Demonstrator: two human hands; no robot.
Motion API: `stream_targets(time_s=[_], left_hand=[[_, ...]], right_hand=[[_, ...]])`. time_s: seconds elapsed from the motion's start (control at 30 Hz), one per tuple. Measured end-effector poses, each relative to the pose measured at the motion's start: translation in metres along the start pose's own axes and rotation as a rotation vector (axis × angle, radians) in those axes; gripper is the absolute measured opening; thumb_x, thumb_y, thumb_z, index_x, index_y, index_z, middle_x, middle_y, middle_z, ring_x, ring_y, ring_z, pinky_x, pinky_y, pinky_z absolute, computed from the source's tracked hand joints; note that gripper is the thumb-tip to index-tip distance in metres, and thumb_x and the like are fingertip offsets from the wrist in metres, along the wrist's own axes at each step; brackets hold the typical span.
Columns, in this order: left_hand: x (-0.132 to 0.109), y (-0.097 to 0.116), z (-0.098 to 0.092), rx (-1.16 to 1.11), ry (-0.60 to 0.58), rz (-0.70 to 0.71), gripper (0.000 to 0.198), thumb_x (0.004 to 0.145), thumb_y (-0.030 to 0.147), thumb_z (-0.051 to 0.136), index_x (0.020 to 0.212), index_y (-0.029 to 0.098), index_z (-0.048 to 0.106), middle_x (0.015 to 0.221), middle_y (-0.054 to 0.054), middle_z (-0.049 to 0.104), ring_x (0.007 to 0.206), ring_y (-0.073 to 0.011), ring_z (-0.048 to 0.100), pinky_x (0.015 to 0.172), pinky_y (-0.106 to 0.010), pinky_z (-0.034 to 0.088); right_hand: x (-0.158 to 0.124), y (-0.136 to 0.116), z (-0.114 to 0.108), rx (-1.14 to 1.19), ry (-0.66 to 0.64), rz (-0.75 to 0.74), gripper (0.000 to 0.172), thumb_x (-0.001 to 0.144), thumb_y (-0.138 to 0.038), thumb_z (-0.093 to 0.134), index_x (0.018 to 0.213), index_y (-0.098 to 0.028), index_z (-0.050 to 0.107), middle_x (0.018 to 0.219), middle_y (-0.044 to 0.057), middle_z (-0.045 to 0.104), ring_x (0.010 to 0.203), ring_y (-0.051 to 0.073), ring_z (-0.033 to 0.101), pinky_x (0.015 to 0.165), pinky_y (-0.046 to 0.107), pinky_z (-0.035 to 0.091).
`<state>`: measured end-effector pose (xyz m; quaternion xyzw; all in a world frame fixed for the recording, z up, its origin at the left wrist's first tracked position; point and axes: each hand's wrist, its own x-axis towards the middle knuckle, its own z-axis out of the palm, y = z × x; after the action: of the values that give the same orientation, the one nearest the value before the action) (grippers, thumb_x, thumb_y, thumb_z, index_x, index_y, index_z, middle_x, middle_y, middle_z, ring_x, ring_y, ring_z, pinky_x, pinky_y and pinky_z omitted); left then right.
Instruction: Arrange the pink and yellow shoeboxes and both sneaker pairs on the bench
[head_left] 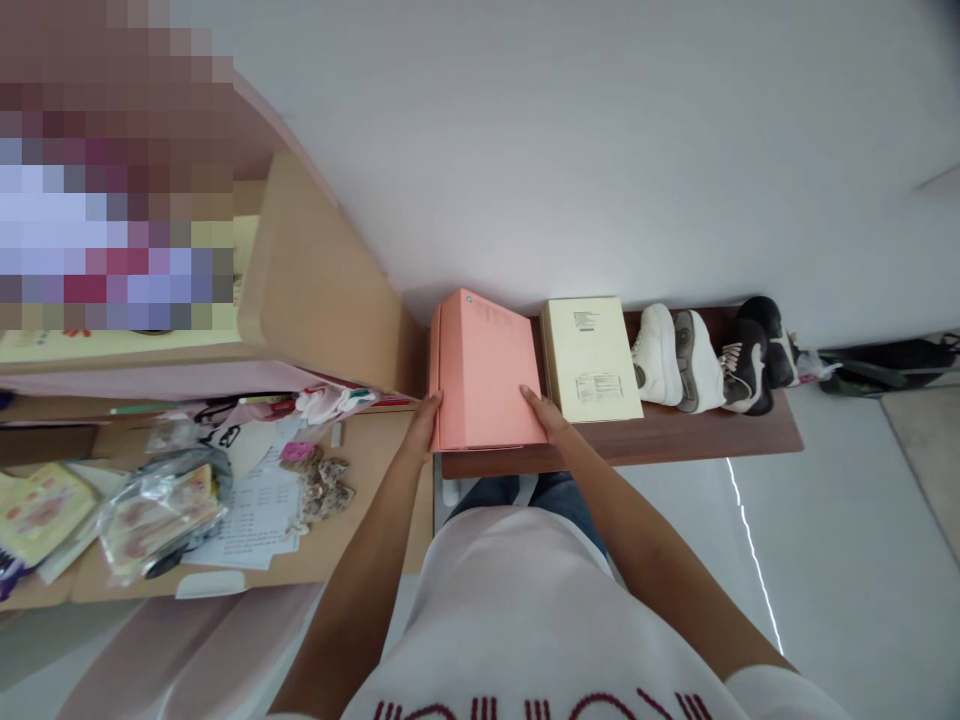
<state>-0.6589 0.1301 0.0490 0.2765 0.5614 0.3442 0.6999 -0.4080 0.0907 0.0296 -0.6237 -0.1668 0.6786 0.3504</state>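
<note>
A salmon-pink shoebox (495, 375) sits at the left end of a brown wooden shelf (705, 440), its lid closed. My left hand (427, 425) grips its left side near the front corner. On the right side, my right hand (546, 412) holds the same box with the thumb on its top; the other fingers are mostly hidden. Just right of it lies a cream box (591, 360) with printed labels. Beyond that stand a white pair of shoes (660, 355) with grey parts and a black pair of shoes (750, 355).
To the left is a desk (382, 500) with papers (259, 510), a clear plastic bag (165, 510) and a patterned scrunchie (324, 488). A tan cabinet panel (322, 270) rises beside the pink box. A white wall (600, 150) backs the shelf. Dark bags (892, 365) lie at the far right.
</note>
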Motion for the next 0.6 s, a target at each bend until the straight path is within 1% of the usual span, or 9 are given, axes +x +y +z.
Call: stream_targets(time_s=[0.07,0.13,0.17,0.23,0.3,0.37,0.47,0.53,0.6], left_hand=[[-0.008,0.004,-0.001,-0.050,-0.056,-0.082,0.067,0.084,0.061,0.067,0.132,0.013,0.064,0.116,-0.017,0.075,0.118,-0.0354,0.068,0.101,-0.049,0.056],[-0.013,0.009,0.001,-0.035,-0.069,-0.118,0.067,0.086,0.058,0.065,0.134,0.012,0.063,0.116,-0.018,0.075,0.117,-0.0360,0.068,0.099,-0.050,0.057],[-0.015,0.012,0.002,-0.015,-0.060,-0.110,0.067,0.086,0.057,0.065,0.135,0.013,0.062,0.117,-0.017,0.075,0.117,-0.0356,0.068,0.100,-0.049,0.057],[-0.018,0.018,0.005,0.019,-0.041,-0.059,0.066,0.086,0.056,0.065,0.139,0.016,0.058,0.120,-0.015,0.074,0.118,-0.0339,0.068,0.100,-0.048,0.056],[-0.020,0.023,0.010,0.042,-0.033,0.009,0.066,0.086,0.054,0.066,0.142,0.020,0.055,0.125,-0.013,0.072,0.120,-0.0322,0.067,0.101,-0.047,0.056],[-0.023,0.027,0.015,0.074,-0.028,0.054,0.068,0.083,0.051,0.071,0.142,0.023,0.054,0.130,-0.011,0.070,0.121,-0.0314,0.066,0.100,-0.046,0.056],[-0.027,0.028,0.024,0.141,-0.010,0.085,0.075,0.078,0.048,0.077,0.144,0.023,0.053,0.132,-0.011,0.069,0.122,-0.0315,0.065,0.101,-0.045,0.056],[-0.031,0.028,0.028,0.171,-0.001,0.120,0.078,0.077,0.046,0.079,0.147,0.022,0.051,0.134,-0.011,0.068,0.123,-0.0312,0.064,0.102,-0.045,0.055],[-0.034,0.027,0.030,0.185,0.002,0.165,0.080,0.078,0.043,0.078,0.149,0.023,0.049,0.136,-0.010,0.066,0.124,-0.0304,0.063,0.104,-0.044,0.054]], right_hand=[[0.000,0.001,0.003,0.006,0.013,-0.064,0.069,0.090,-0.066,0.061,0.137,-0.016,0.058,0.131,0.015,0.070,0.116,0.027,0.070,0.102,0.043,0.057],[0.000,0.002,0.006,-0.029,0.064,-0.161,0.070,0.089,-0.062,0.063,0.144,-0.019,0.052,0.139,0.013,0.065,0.124,0.025,0.065,0.108,0.043,0.052],[0.001,0.002,0.007,-0.072,0.111,-0.202,0.073,0.088,-0.061,0.064,0.147,-0.021,0.049,0.146,0.011,0.060,0.131,0.025,0.060,0.114,0.043,0.047],[0.000,0.000,0.011,-0.181,0.228,-0.252,0.080,0.087,-0.061,0.066,0.152,-0.022,0.043,0.159,0.010,0.045,0.147,0.023,0.043,0.123,0.041,0.032],[-0.002,-0.003,0.017,-0.263,0.299,-0.276,0.082,0.086,-0.064,0.064,0.153,-0.022,0.043,0.166,0.008,0.032,0.155,0.021,0.027,0.128,0.038,0.020],[-0.008,-0.008,0.026,-0.276,0.277,-0.311,0.077,0.088,-0.066,0.060,0.152,-0.024,0.047,0.167,0.006,0.030,0.157,0.020,0.022,0.128,0.037,0.015],[-0.023,-0.016,0.044,-0.197,0.180,-0.355,0.071,0.091,-0.067,0.056,0.150,-0.029,0.049,0.165,0.001,0.035,0.156,0.020,0.024,0.128,0.039,0.015],[-0.034,-0.021,0.055,-0.105,0.102,-0.365,0.072,0.091,-0.067,0.057,0.152,-0.030,0.047,0.164,0.001,0.036,0.154,0.021,0.028,0.127,0.041,0.021],[-0.044,-0.026,0.063,-0.021,0.017,-0.368,0.077,0.088,-0.064,0.062,0.155,-0.031,0.042,0.164,0.000,0.037,0.152,0.021,0.034,0.124,0.041,0.030]])
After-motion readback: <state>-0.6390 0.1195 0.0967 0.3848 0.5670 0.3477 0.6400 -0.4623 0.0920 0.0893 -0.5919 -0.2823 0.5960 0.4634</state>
